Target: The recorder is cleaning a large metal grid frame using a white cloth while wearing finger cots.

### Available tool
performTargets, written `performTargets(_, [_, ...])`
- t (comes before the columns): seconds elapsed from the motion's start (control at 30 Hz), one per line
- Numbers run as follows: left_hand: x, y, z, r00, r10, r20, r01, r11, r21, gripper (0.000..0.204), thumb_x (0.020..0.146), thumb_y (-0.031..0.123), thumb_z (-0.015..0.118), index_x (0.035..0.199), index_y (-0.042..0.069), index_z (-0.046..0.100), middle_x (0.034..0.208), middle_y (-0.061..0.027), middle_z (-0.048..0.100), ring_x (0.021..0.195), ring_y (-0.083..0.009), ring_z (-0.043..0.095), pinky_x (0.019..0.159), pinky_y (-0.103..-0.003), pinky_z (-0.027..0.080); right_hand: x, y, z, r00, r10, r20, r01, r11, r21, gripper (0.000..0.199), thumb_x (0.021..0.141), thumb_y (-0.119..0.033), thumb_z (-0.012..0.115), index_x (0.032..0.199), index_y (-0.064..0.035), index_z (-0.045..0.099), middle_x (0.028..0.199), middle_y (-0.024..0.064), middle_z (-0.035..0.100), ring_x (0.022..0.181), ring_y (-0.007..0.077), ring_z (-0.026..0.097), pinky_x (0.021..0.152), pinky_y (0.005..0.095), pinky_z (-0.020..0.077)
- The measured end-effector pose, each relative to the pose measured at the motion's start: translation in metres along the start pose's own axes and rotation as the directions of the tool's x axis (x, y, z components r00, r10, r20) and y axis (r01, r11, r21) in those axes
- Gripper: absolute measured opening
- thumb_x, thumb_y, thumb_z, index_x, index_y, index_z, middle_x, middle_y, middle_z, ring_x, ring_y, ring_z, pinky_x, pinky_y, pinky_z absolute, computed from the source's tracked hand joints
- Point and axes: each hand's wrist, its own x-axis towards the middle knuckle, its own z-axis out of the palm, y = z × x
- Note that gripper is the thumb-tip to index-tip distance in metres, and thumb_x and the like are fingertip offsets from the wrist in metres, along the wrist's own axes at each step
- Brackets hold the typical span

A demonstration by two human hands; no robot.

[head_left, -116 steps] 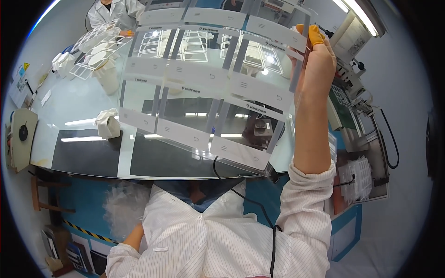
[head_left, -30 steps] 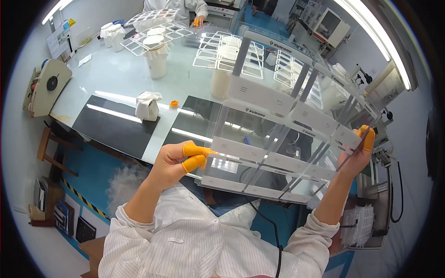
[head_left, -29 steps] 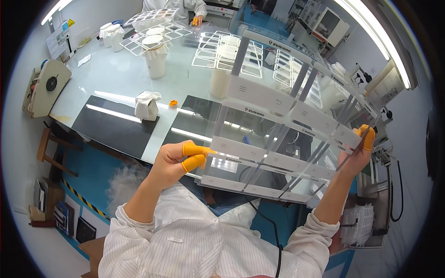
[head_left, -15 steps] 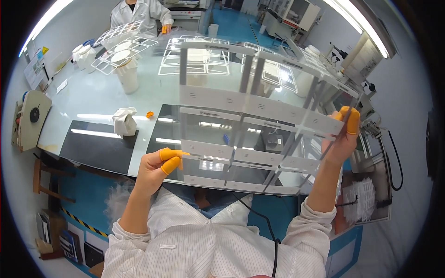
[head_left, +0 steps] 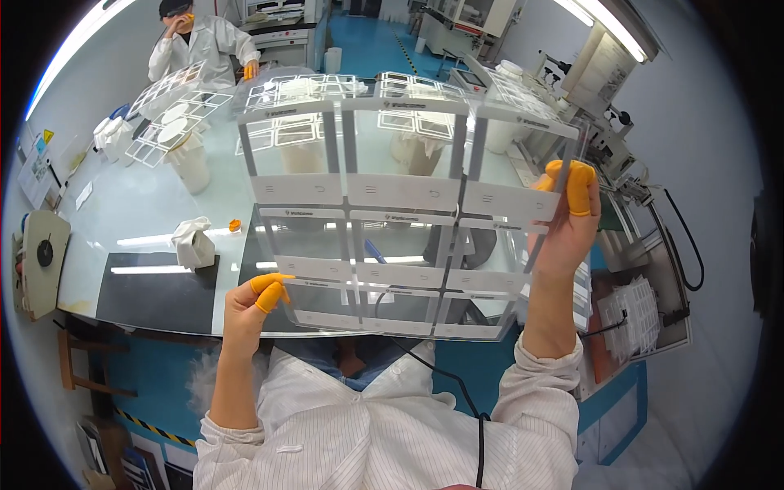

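Note:
A large clear sheet (head_left: 400, 193) printed with several white-and-grey rectangular frames is held up, tilted, above the near side of the table. At its lower left edge, my left hand (head_left: 247, 309) pinches the sheet between thumb and finger, both in orange finger cots. My right hand (head_left: 567, 233), also in orange finger cots, grips the right edge higher up. Through the sheet I can see a blue pen-like thing (head_left: 375, 251) and a dark round shape (head_left: 475, 247) on the table.
A crumpled white cloth (head_left: 193, 243) stands on a black mat (head_left: 147, 294) at left, near a small orange piece (head_left: 235, 225). White buckets (head_left: 189, 170) carry framed sheets farther back. Across the table sits a person in a white coat (head_left: 204, 51). A black cable (head_left: 457, 377) hangs near my lap.
The sheet has swung to face me more squarely, both hands still on it. My view has shifted, so the table and background sit farther left and the far person shows more fully.

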Motion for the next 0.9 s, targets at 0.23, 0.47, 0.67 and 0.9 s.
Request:
performTargets(0.23, [0.001, -0.007, -0.002, 1.000, -0.003, -0.018, 0.003, 1.000, -0.011, 0.020, 0.083, 0.013, 0.059, 0.096, -0.002, 0.063, 0.074, -0.0042, 0.062, 0.062, -0.0068, 0.050, 0.058, -0.017, 0.038, -0.002, -0.001, 0.006, 0.999, 0.013, 0.043, -0.015, 0.999, 0.044, 0.021, 0.091, -0.018, 0.046, 0.100, -0.0024, 0.055, 0.085, 0.0102, 0.062, 0.054, 0.0110, 0.053, 0.039, 0.0213, 0.0381])
performTargets(0.47, [0.005, -0.005, -0.006, 1.000, 0.023, -0.020, -0.024, 0.999, -0.039, 0.021, 0.083, 0.014, 0.059, 0.097, -0.001, 0.062, 0.075, -0.0023, 0.060, 0.063, -0.0053, 0.050, 0.058, -0.016, 0.037, 0.009, 0.004, 0.010, 0.988, 0.117, -0.102, -0.125, 0.990, -0.066, 0.018, 0.090, -0.017, 0.048, 0.098, -0.0040, 0.058, 0.086, 0.0090, 0.063, 0.060, 0.0100, 0.057, 0.041, 0.0205, 0.0402])
performTargets(0.67, [0.015, 0.020, 0.000, 0.991, 0.130, 0.027, -0.127, 0.989, -0.080, 0.024, 0.085, 0.014, 0.058, 0.103, -0.002, 0.059, 0.077, -0.0015, 0.059, 0.066, -0.0050, 0.050, 0.058, -0.017, 0.037, 0.022, 0.023, -0.017, 0.976, 0.146, -0.162, -0.164, 0.981, -0.100, 0.017, 0.088, -0.017, 0.052, 0.100, -0.0064, 0.059, 0.089, 0.0085, 0.065, 0.070, 0.0099, 0.060, 0.051, 0.0210, 0.0444])
performTargets(0.9, [0.015, 0.021, -0.007, 0.987, 0.155, 0.031, -0.148, 0.975, -0.166, 0.022, 0.087, 0.012, 0.055, 0.103, -0.003, 0.058, 0.078, -0.0022, 0.059, 0.064, -0.0055, 0.050, 0.059, -0.017, 0.037, 0.023, 0.018, 0.002, 0.944, 0.148, -0.295, -0.178, 0.981, -0.077, 0.015, 0.087, -0.016, 0.054, 0.097, -0.0058, 0.060, 0.084, 0.0075, 0.065, 0.069, 0.0091, 0.060, 0.051, 0.0191, 0.0435])
